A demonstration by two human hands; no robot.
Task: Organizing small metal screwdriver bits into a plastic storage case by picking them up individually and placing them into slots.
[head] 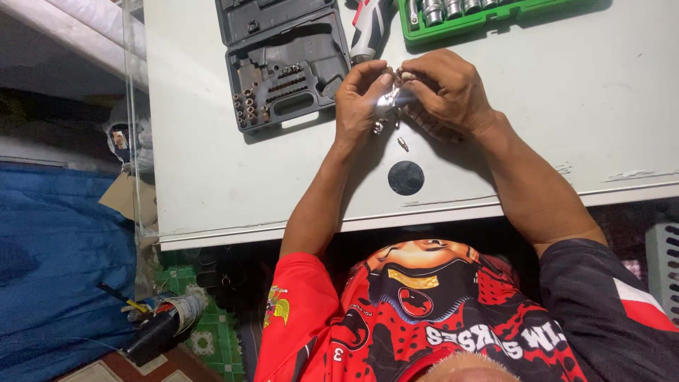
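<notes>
Head view: left hand and right hand fingertip to fingertip, both pinching one small shiny metal part.

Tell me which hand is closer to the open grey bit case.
Left. The left hand sits just right of the grey bit case; the right hand lies farther right, both pinching a small metal part.

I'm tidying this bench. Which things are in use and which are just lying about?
In use: left hand, right hand, small shiny metal part held between both.

Lying about: loose bit, black disc, grey bit case, green socket tray, electric screwdriver.
</notes>
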